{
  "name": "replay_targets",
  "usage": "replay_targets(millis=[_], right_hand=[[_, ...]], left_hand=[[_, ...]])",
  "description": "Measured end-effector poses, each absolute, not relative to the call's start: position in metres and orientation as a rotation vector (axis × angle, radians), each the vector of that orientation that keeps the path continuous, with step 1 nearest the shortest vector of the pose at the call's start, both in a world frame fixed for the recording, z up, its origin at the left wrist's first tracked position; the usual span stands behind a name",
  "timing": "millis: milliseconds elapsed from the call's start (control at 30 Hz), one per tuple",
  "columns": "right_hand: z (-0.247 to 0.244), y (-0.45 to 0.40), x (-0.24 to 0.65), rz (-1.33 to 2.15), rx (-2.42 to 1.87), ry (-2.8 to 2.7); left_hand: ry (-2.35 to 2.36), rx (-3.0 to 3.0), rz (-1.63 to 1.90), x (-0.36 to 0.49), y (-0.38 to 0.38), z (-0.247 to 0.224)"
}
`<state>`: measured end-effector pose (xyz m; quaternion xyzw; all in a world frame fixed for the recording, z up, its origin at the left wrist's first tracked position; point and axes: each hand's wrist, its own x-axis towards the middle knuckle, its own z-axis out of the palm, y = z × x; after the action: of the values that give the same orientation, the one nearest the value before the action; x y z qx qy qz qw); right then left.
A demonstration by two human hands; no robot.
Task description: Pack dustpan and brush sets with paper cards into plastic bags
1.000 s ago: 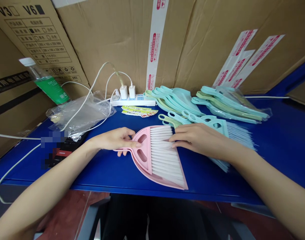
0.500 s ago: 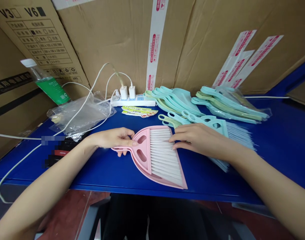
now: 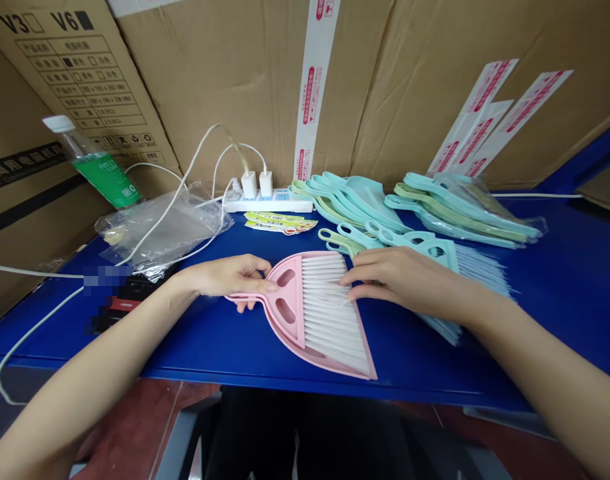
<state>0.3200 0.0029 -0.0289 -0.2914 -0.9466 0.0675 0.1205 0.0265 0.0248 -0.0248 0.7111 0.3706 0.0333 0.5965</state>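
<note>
My left hand (image 3: pixel 239 277) is closed around the stacked handles of a pink dustpan (image 3: pixel 312 359) and a pink hand brush (image 3: pixel 291 307), its thumb pressing on top. The brush lies flat inside the pan, white bristles (image 3: pixel 329 327) facing right. At the bristles' upper right edge is my right hand (image 3: pixel 379 277), with bent fingers and thumb pinching some of them. Bristles near those fingertips are ruffled. Just behind that hand lie blue and green hand brushes (image 3: pixel 427 247), partly covered by it.
Blue and green dustpans (image 3: pixel 359 200) are stacked at the back, with plastic-wrapped ones (image 3: pixel 465 210) to their right. A power strip (image 3: pixel 269 202) with white cables, snack wrappers (image 3: pixel 279 223), a clear plastic bag (image 3: pixel 165 223) and a bottle (image 3: pixel 102 173) stand left. Cardboard boxes (image 3: pixel 235 80) wall the blue table.
The right fingertips have shifted slightly on the bristles, and the bristles there look more ruffled. The left hand keeps its hold on the handles. The whole view has shifted very slightly.
</note>
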Motion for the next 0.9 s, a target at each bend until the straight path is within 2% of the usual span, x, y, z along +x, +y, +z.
replay_targets(millis=[667,900], right_hand=[[-0.0273,0.0,0.316,0.147,-0.829,-2.749],[-0.0261,-0.0016,0.3146,0.237,-0.824,-2.736]], left_hand=[[0.888,1.665,0.077,0.0273,0.0251,-0.0239],[0.907,1.658,0.085,0.0278,0.0247,-0.0248]])
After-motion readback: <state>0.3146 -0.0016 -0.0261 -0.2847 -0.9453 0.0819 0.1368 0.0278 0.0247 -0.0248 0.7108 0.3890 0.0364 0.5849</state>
